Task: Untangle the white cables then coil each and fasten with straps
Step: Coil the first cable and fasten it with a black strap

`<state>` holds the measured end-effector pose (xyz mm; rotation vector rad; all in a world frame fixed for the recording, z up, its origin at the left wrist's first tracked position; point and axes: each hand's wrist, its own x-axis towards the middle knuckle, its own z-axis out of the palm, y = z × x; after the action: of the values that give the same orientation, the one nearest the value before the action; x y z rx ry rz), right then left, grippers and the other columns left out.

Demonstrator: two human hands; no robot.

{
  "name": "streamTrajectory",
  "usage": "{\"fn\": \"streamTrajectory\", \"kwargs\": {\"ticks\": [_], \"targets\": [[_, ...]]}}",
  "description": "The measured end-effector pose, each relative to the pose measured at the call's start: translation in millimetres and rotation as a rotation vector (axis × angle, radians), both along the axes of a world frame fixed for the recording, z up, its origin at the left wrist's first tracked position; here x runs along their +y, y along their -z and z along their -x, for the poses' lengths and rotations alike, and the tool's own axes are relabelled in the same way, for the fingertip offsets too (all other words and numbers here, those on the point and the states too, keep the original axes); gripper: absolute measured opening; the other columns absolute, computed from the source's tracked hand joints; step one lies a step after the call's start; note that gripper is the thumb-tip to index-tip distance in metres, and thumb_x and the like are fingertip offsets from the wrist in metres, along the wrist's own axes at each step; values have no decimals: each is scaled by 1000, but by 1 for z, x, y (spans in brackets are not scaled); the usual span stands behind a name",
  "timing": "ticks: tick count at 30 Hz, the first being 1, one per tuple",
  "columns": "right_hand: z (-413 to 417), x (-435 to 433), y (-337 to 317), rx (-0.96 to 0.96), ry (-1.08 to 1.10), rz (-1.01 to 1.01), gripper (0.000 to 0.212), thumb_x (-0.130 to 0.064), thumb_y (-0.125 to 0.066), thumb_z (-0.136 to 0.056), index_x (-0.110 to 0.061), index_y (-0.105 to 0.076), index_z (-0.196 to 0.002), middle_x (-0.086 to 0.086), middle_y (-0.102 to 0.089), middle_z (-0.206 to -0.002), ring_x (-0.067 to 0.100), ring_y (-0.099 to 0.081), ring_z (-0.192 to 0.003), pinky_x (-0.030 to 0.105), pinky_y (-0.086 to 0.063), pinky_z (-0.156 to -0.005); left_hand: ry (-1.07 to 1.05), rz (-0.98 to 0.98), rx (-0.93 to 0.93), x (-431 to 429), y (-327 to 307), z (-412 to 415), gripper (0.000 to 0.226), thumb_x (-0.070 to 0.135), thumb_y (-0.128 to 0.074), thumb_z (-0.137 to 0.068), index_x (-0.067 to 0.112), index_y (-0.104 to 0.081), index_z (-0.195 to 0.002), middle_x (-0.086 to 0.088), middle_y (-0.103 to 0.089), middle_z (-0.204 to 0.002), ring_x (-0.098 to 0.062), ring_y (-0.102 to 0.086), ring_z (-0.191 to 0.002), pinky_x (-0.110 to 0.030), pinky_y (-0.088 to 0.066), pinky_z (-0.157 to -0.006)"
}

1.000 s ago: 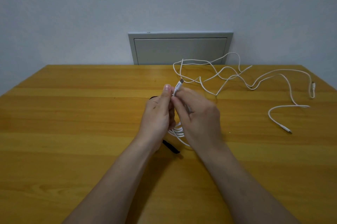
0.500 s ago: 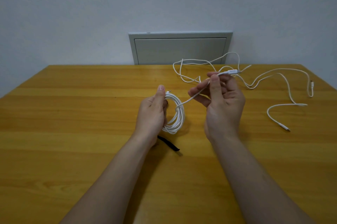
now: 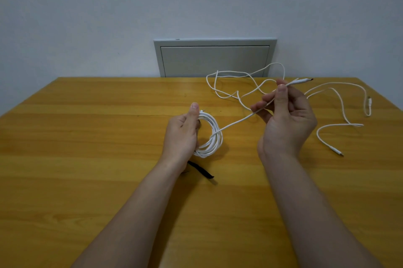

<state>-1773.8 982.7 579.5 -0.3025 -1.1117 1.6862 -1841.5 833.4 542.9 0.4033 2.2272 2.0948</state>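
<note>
Left hand point(image 3: 182, 134) grips coiled white cable point(image 3: 212, 137) at frame centre, right hand point(image 3: 285, 119) pinches its plug end point(image 3: 302, 81); black strap point(image 3: 201, 169) on wooden worktop point(image 3: 87, 137)

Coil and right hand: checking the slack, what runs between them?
In the head view, one taut white cable strand spans from coil to right hand.

Soft, even indoor light, slightly dim. Faint sheen across tabletop point(image 3: 87, 137). Diffuse shadows under forearms and hands, falling toward viewer. Mild wide-angle bowing at edges. Focus acceptable; slight softness overall, compression smear.
</note>
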Motion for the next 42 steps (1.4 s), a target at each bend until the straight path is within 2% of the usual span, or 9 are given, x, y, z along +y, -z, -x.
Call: {"fn": "streamTrajectory", "kwargs": {"ticks": [6,12,18,23,26,30,33,38,42], "targets": [[3,8,1,-13,40,16,15,-14,-63,-100,-2,-71,-104,5,-66,-68,17,-63,-54,37,-58,-56,36,6,-19,-2,2,3,56,49,-50,-105,23,-28,-59,1,-21,-56,-17,-17,-49,-28,-23,-47],[6,10,9,-219,-4,-146,8,-14,-76,-91,-8,-72,-89,4,-73,-69,13,-63,-52,22,-48,-48,77,37,-31,-6,-2,5,58,35,-58,-102,26,-26,-54,3,-18,-56,-17,-13,-50,-24,-19,-46],[3,8,5,-248,62,-312,9,-14,-77,-90,-5,-74,-90,6,-73,-75,3,-66,-59,15,-49,-57,77,140,62,-5,-7,-2,61,43,-63,-90,-2,-31,-63,-18,-20,-63,-41,-18,-60,-44,-25,-55],[2,19,5,-195,140,-238,7,-19,-76,-91,-17,-72,-85,9,-73,-74,8,-61,-55,21,-48,-54,80,157,80,-2,-4,-1,62,42,-62,-93,-4,-32,-64,-11,-25,-59,-36,-21,-55,-35,-28,-56],[8,21,13,-335,29,-305,7,-16,-78,-88,-9,-75,-88,4,-73,-74,5,-63,-59,18,-49,-57,117,163,79,-5,0,2,60,40,-61,-97,3,-31,-60,-8,-23,-60,-23,-20,-52,-32,-23,-53],[11,18,24,-566,-134,-520,3,-15,-77,-88,-15,-79,-91,-4,-74,-80,3,-66,-70,14,-50,-62,202,131,65,-8,-2,3,55,43,-59,-99,18,-34,-56,3,-22,-57,-16,-16,-52,-29,-18,-50],[12,15,25,-601,-186,-599,6,-14,-74,-91,-17,-79,-92,-6,-74,-82,8,-67,-79,16,-53,-68,239,104,67,-7,-8,-2,60,42,-51,-104,15,-37,-52,0,-24,-56,-17,-17,-50,-27,-18,-47],[10,9,22,-605,-401,-638,12,-6,-68,-92,-12,-78,-91,-5,-74,-80,-1,-67,-76,14,-52,-73,253,82,52,-7,-13,-5,42,34,-49,-90,14,-40,-54,1,-26,-53,-15,-18,-48,-26,-18,-47],[8,8,20,-594,-514,-617,20,-2,-62,-93,-13,-77,-88,7,-72,-76,9,-63,-75,31,-51,-74,277,49,79,-9,-13,-5,45,30,-47,-95,7,-43,-57,-3,-25,-54,-17,-18,-48,-29,-16,-47]]}}
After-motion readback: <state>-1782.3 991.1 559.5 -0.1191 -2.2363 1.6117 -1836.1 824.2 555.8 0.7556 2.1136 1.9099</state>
